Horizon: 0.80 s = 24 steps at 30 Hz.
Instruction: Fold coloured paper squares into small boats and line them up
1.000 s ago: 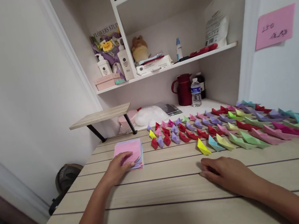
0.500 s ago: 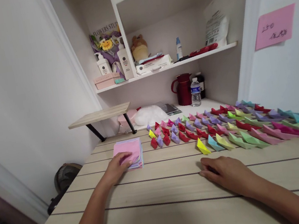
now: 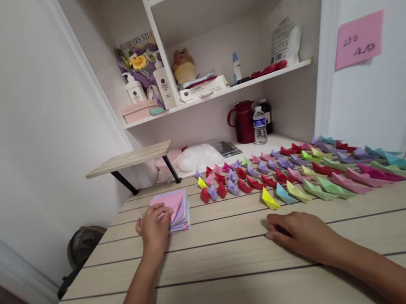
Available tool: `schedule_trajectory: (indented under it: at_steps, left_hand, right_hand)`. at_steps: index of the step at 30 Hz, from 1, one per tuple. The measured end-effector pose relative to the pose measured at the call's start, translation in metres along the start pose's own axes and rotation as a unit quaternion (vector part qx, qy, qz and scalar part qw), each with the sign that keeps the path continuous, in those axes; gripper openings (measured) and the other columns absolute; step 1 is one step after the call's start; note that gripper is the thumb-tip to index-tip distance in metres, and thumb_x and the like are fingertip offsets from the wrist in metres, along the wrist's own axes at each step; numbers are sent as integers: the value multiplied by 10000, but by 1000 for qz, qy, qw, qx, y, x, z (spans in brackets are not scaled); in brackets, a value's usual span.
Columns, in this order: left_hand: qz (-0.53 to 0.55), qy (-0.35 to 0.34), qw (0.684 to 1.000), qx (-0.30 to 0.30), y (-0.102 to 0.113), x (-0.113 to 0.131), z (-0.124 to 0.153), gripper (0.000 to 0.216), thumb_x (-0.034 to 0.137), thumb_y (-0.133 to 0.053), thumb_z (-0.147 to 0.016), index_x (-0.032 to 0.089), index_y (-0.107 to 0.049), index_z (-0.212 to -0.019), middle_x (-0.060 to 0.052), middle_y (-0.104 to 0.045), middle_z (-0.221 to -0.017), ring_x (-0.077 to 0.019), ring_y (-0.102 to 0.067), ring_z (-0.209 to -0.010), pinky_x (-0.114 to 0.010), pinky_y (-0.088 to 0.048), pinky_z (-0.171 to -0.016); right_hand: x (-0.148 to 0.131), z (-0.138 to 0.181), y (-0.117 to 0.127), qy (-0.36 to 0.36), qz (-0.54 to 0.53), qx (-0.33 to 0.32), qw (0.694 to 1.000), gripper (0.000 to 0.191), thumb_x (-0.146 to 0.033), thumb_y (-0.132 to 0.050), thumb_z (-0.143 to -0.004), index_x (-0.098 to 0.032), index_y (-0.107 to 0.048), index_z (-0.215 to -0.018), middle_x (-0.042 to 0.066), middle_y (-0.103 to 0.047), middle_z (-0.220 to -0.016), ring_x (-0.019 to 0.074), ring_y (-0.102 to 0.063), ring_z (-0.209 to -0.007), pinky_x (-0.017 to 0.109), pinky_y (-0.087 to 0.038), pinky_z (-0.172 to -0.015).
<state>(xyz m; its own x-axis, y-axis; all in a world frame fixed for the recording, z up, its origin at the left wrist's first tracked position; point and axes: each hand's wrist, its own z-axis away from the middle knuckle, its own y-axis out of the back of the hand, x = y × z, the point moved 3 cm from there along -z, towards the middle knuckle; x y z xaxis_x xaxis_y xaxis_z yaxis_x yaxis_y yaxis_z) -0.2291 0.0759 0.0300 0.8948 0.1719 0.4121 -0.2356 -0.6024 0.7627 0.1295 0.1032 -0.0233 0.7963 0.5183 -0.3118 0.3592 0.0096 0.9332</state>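
My left hand point(image 3: 155, 227) is at the near left side of a stack of square coloured paper point(image 3: 185, 218). Its fingers bend around the edge of the pink top sheet point(image 3: 172, 203), and the fingertips are partly hidden. Lilac and blue sheets show below the pink one. My right hand point(image 3: 300, 234) rests on the table, loosely curled with thumb and forefinger close together and nothing visible in it. Just beyond it stands a front row of folded paper boats, with a yellow boat point(image 3: 269, 199) and a blue boat point(image 3: 285, 194) nearest.
More rows of paper boats, such as a red boat point(image 3: 205, 195), cover the back right of the slatted table point(image 3: 228, 294). A small raised shelf point(image 3: 129, 158) stands at the back left. Behind are a red jug point(image 3: 244, 122) and a water bottle point(image 3: 259, 125).
My left hand has turned and shifted from lying over the paper to curling at its left edge. My right hand stays curled on the table. The view has swung slightly right.
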Motion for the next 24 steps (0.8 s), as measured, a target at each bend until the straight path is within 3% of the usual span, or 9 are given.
schedule_trajectory:
  at_steps: [4,7,10,12,14,16,19,21,24]
  left_hand:
    - [29,-28,996,86,42,16,13,299,440,-462,-929,275,-712,-924,-44,-664,-1211,-308,-548,-1202,-571,-280,-1117]
    - [65,-116,989,62,54,41,46,296,463,-457,-909,322,-717,-899,-12,-708,-1130,-274,-594,-1135,-531,-248,-1153]
    - [97,-227,967,-55,36,63,91,241,477,-518,-870,406,-720,-761,57,-762,-918,-238,-674,-952,-516,-279,-1148]
    - [74,-345,916,-189,13,71,120,181,483,-542,-875,461,-718,-910,67,-731,-1148,-262,-641,-1096,-578,-153,-1187]
    - [54,-396,892,-210,-5,67,138,308,565,-620,-804,491,-670,-1098,50,-600,-1385,-321,-547,-1256,-620,-27,-1192]
    - [46,-369,916,-152,-17,58,144,404,525,-556,-859,507,-569,-1262,40,-572,-1419,-304,-538,-1274,-609,24,-1195]
    - [28,-286,955,-75,-30,49,148,366,430,-400,-938,506,-574,-1251,34,-669,-1296,-272,-609,-1175,-604,-32,-1192]
    - [20,-277,957,-79,-38,55,157,352,440,-433,-916,475,-616,-1215,9,-699,-1251,-291,-638,-1122,-628,-100,-1167]
    - [-13,-293,949,-116,-46,79,172,437,361,-512,-891,406,-562,-1322,-14,-592,-1407,-283,-562,-1260,-579,-237,-1131]
  right_hand:
    - [-2,1,3,-4,-42,29,999,161,-323,-564,-882,-235,-583,-749,19,-650,-667,217,-593,-646,270,-251,-565]
    - [-6,4,14,-3,-98,67,993,139,-296,-531,-898,-239,-601,-793,3,-646,-678,196,-590,-646,266,-325,-580]
    - [-9,13,30,-19,-146,125,981,222,-333,-400,-978,-231,-590,-923,7,-635,-738,177,-583,-663,261,-416,-619]
    - [-8,27,38,-44,-176,177,967,301,-373,-311,-1014,-214,-565,-995,33,-628,-802,178,-580,-688,265,-455,-637]
    - [-6,47,41,-64,-233,246,939,287,-402,-350,-1007,-208,-561,-1020,52,-628,-853,188,-588,-724,273,-478,-650]
    - [-7,69,40,-61,-279,291,913,229,-399,-446,-977,-216,-585,-985,56,-626,-859,202,-601,-754,285,-490,-670]
    - [-15,97,36,-14,-242,262,934,228,-356,-437,-988,-231,-625,-953,88,-640,-947,233,-623,-913,320,-501,-794]
    - [-23,109,33,35,-184,197,962,246,-377,-461,-988,-255,-631,-1117,117,-618,-1191,262,-572,-1148,356,-478,-935]
    - [-35,119,27,141,-64,86,984,607,-531,-596,-907,-291,-440,-1442,115,-443,-1502,304,-399,-1378,442,-364,-1096]
